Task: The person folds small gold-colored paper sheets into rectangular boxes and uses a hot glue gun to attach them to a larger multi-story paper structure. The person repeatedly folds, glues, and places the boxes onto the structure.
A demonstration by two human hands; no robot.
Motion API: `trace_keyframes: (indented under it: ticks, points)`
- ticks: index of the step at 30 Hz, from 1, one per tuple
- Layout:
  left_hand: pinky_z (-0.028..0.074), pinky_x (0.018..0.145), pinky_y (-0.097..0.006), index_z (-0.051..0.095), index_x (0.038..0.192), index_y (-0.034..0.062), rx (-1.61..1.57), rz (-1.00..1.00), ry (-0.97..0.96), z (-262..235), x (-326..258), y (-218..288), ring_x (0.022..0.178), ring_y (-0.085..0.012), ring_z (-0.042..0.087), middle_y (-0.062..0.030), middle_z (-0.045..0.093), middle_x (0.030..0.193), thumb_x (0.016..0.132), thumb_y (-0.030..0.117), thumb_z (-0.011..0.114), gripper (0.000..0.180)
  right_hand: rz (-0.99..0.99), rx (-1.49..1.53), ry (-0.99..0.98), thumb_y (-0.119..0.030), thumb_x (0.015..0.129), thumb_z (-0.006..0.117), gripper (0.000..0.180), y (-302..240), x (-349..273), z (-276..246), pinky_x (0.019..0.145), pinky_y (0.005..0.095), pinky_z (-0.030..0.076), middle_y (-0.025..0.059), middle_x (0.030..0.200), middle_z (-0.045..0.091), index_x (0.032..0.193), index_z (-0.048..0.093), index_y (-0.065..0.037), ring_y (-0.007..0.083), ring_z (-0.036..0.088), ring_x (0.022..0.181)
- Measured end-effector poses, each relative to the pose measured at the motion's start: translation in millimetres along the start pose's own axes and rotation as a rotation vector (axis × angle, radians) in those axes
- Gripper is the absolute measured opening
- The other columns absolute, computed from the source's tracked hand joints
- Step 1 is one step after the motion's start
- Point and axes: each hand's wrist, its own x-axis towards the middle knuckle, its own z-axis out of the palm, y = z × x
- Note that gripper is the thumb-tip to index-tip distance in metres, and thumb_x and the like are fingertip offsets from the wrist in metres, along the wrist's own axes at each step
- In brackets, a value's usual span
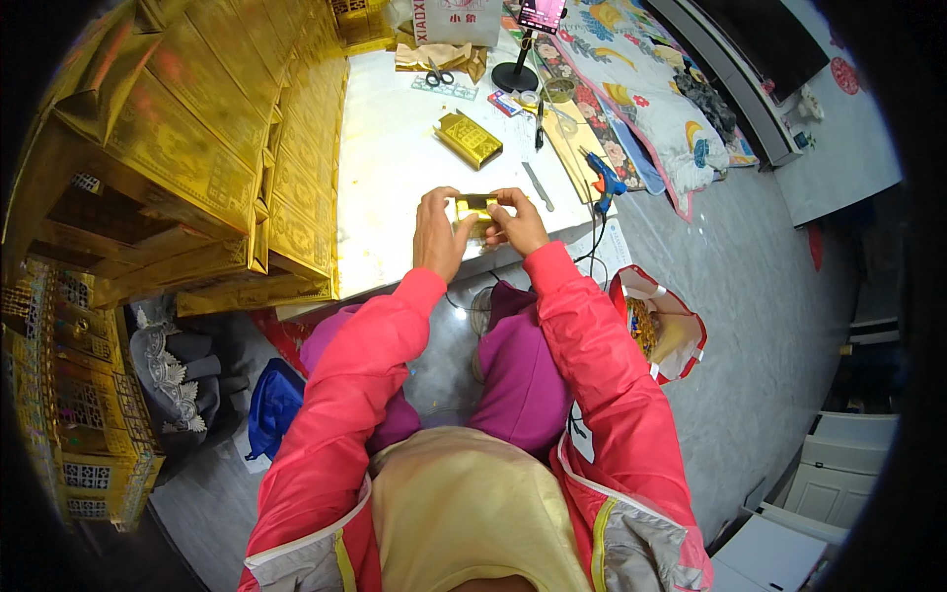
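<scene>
Over the near edge of the white table (385, 158), my left hand (439, 235) and my right hand (518, 223) hold a small folded gold foil-paper box (475, 203) between them. The fingers of both hands are closed on its sides, and its upper face looks open and dark inside. Farther back on the table lies a larger gold paper box (469, 140), tilted at an angle. To the right of my right hand rests a grey craft knife (538, 186). A blue glue gun (605, 176) sits at the table's right edge, its cord hanging down.
Large gold paper structures (197, 118) stand along the left. Scissors (439, 75), a black pen (540, 126) and a tape roll (560, 90) lie farther back. A phone on a stand (515, 77) rises behind them. A red-edged bag (681, 331) stands on the floor at right.
</scene>
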Motion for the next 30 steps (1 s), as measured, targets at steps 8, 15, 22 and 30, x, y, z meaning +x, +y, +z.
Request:
trace_keyframes:
  ticks: [8,15,22,30]
  points:
    - [0.047,0.095,-0.036,0.068,0.115,0.0104,-0.204,-0.071,-0.246,-14.7,16.2,9.2,0.109,-0.0303,0.059,-0.0143,0.061,0.116,0.088,0.011,0.067,0.027,0.073,0.066,0.013,-0.018,0.095,0.061,0.036,-12.8,1.1,-6.8,0.047,0.0281,0.055,0.0143,0.100,0.064,0.120,0.047,0.004,0.0159,0.063,0.059]
    - [0.054,0.075,-0.027,0.070,0.115,0.0093,-0.460,-0.096,-0.129,-46.1,45.2,52.9,0.092,-0.0138,0.061,-0.0063,0.060,0.104,0.090,0.014,0.069,0.026,-0.642,-0.302,0.154,-0.028,0.100,0.054,0.038,-74.1,-40.4,14.7,0.086,0.0291,0.046,0.0087,0.106,0.060,0.135,0.052,-0.012,0.0149,0.055,0.091]
    - [0.049,0.084,-0.024,0.065,0.119,0.0035,-0.586,-0.034,-0.035,-63.9,46.5,78.9,0.101,-0.0123,0.057,-0.0047,0.058,0.111,0.096,0.011,0.061,0.025,-0.875,-0.291,0.197,-0.020,0.100,0.056,0.023,-102.6,-49.5,39.5,0.089,0.0288,0.045,0.0104,0.115,0.053,0.117,0.061,-0.005,0.0172,0.055,0.101]
    - [0.048,0.082,-0.030,0.063,0.106,0.0034,-0.507,0.122,0.140,-58.0,45.4,81.0,0.097,-0.0202,0.059,-0.0106,0.057,0.105,0.099,0.016,0.055,0.016,-0.834,-0.063,0.212,-0.018,0.098,0.058,0.018,-101.8,-54.0,58.7,0.085,0.0259,0.044,0.0089,0.117,0.049,0.110,0.060,-0.004,0.0137,0.054,0.101]
